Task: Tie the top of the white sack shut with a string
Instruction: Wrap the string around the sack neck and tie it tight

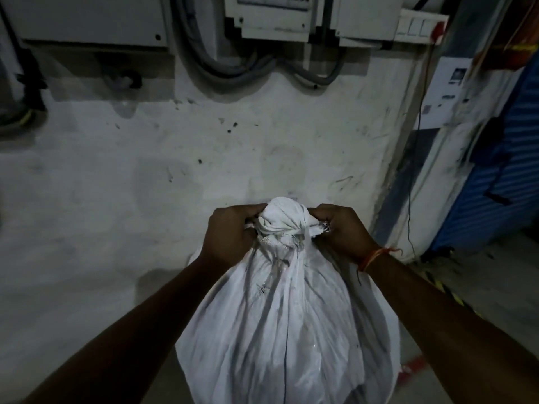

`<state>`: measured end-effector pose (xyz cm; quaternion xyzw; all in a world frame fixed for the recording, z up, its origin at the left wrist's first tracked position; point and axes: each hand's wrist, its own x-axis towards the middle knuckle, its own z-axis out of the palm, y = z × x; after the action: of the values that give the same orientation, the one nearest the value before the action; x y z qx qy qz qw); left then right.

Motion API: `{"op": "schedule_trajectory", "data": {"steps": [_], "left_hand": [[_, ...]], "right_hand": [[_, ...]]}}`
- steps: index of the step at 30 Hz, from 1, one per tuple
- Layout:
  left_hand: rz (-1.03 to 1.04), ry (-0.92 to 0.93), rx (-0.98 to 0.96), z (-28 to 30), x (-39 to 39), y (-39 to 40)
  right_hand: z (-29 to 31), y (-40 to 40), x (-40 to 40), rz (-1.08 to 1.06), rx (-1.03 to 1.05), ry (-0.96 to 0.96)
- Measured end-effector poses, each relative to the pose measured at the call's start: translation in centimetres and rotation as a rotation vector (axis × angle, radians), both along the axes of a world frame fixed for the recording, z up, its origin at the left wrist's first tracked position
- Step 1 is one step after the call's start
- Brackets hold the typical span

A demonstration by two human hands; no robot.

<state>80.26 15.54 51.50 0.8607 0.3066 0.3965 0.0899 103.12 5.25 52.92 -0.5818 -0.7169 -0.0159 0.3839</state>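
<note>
A full white sack stands upright in front of me, its top gathered into a bunched neck. A pale string runs around the neck below the bunch. My left hand grips the left side of the neck with closed fingers. My right hand grips the right side, pinching a frayed white end. An orange thread sits on my right wrist.
A stained white wall stands right behind the sack, with grey electrical boxes and cables above. A blue shutter is at the right. A thin black wire hangs down beside it.
</note>
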Motion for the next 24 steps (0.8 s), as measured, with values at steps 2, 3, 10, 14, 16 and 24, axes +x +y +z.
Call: {"op": "schedule_trajectory", "data": {"steps": [2, 3, 10, 14, 16, 24], "left_hand": [[0.015, -0.009, -0.023, -0.8, 3.4, 1.0], [0.017, -0.008, -0.024, -1.2, 5.1, 1.4], [0.025, -0.048, -0.052, -3.1, 13.6, 2.0], [0.129, 0.017, -0.056, -4.7, 17.6, 2.1], [0.212, 0.049, -0.101, -5.8, 19.4, 2.0], [0.433, 0.124, -0.217, -12.8, 24.9, 2.0]], "right_hand": [[-0.7, 1.2, 3.6, 0.010, -0.035, 0.005], [-1.1, 1.7, 5.4, 0.019, -0.051, 0.000], [-3.8, 3.8, 14.7, 0.103, -0.096, 0.059], [-6.0, 5.4, 18.8, 0.183, -0.107, 0.075], [-7.2, 6.3, 20.7, 0.219, -0.099, 0.060], [-14.4, 8.7, 25.5, 0.268, -0.159, 0.080]]}}
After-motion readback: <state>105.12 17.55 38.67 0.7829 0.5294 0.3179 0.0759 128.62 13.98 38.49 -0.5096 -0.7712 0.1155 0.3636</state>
